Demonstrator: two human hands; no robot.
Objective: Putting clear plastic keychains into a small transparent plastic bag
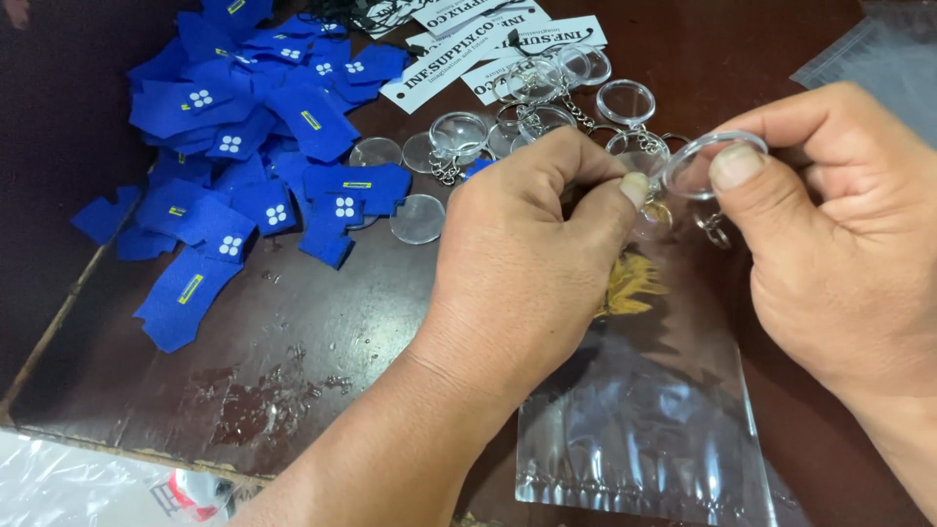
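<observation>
Dark table point(322, 322) under me, a heap of blue felt cutouts point(264, 127) far left, a clear bag point(644, 429) below my wrists. My left hand point(527, 263) and right hand point(839, 254) both pinch one clear round keychain case point(698, 166) above the bag.
</observation>
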